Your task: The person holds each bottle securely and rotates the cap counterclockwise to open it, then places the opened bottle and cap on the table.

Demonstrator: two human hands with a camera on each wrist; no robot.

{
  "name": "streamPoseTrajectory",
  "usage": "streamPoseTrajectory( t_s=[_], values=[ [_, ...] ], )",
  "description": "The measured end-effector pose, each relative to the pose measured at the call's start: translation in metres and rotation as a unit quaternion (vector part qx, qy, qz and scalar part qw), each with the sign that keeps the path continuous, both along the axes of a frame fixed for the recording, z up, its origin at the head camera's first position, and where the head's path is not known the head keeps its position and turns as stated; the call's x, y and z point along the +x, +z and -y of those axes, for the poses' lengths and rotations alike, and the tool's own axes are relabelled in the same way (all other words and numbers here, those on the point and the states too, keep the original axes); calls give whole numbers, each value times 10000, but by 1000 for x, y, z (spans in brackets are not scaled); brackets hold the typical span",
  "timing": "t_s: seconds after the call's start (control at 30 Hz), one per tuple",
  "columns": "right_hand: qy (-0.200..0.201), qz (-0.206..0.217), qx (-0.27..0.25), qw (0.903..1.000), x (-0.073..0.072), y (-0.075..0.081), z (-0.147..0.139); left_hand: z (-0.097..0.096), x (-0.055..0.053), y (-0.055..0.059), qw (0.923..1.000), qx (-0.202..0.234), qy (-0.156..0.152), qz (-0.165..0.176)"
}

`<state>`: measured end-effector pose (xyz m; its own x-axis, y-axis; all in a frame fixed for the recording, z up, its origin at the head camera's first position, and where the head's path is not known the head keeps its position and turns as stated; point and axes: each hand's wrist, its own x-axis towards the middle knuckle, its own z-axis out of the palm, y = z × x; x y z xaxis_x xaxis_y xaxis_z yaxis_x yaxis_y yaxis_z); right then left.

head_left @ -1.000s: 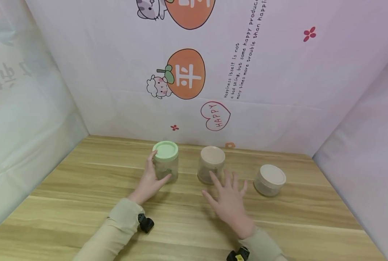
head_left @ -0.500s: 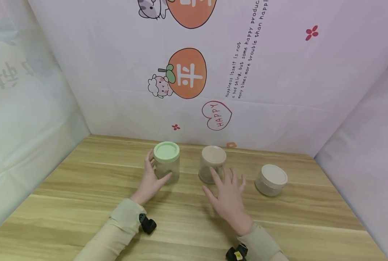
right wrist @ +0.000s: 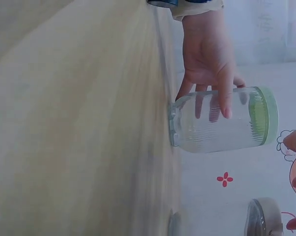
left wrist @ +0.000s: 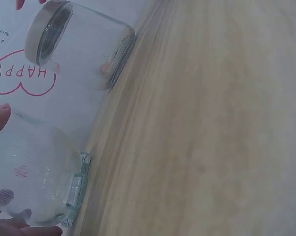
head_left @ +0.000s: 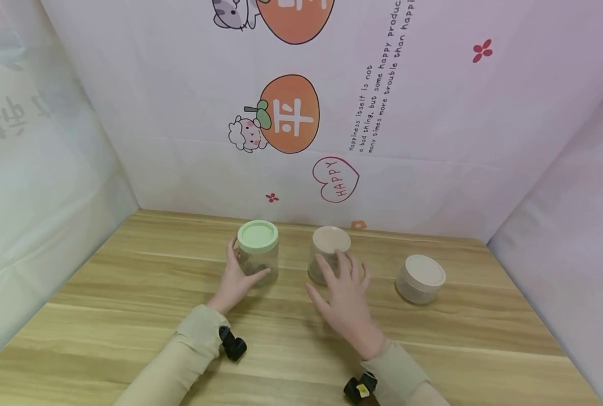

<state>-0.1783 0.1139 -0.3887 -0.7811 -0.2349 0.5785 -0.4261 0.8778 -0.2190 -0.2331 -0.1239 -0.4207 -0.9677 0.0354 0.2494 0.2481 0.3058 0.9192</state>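
My head view is framed by a pale printed backdrop point(head_left: 433, 141) on the far side. Below it lies the wood-grain desk point(head_left: 281, 355). Two light sleeves point(head_left: 174, 361) enter from the near edge, one left, one right.

Left grip point(head_left: 232, 285): closed round the left side of the green-lidded jar point(head_left: 260, 256), thumb on the near face, fingers behind; my right wrist view confirms the hold. Right grip point(head_left: 344, 301): fingers spread and slightly bent, holding nothing, poised on the near side of the beige-lidded jar point(head_left: 330, 241); my wrist views show its fingertips apart from the lid.

Both jars have clear bodies and stand upright at the far part of the desk, green left, beige right, a gap between them. The low jar point(head_left: 419, 282), pale-lidded, stands upright farther right and slightly nearer. A small black wrist camera point(head_left: 234, 344) is fitted at each cuff. A red flower print point(head_left: 272, 197) marks the backdrop behind the green-lidded jar.
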Motion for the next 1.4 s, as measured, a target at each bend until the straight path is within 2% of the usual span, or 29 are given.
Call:
streamPoseTrajectory(
  t_s=[0.23, 0.47, 0.6, 0.77, 0.97, 1.1, 1.4],
  values=[
    [269, -63, -9, 9996, -12, 8, 8, 1, 0, -2, 9999, 111, 39, 53],
    [508, 16, -66, 9987, -20, 16, 14, 6, -2, -5, 9996, 147, -228, 126],
    [598, 114, -39, 9981, -23, 17, 17, 9, 1, -6, 9994, 111, -278, 145],
    [641, 300, -78, 9975, -22, 18, 21, 9, 7, -7, 9991, 65, -419, 82],
    [667, 537, -87, 9963, -18, 19, 23, 3, 16, -8, 9983, 73, -519, 267],
    [803, 485, -32, 9956, -15, 19, 23, -5, 24, -8, 9983, 83, -491, 293],
    [1081, 312, -71, 9936, -11, 22, 24, -20, 40, -5, 9970, 166, -739, 165]
  ],
)
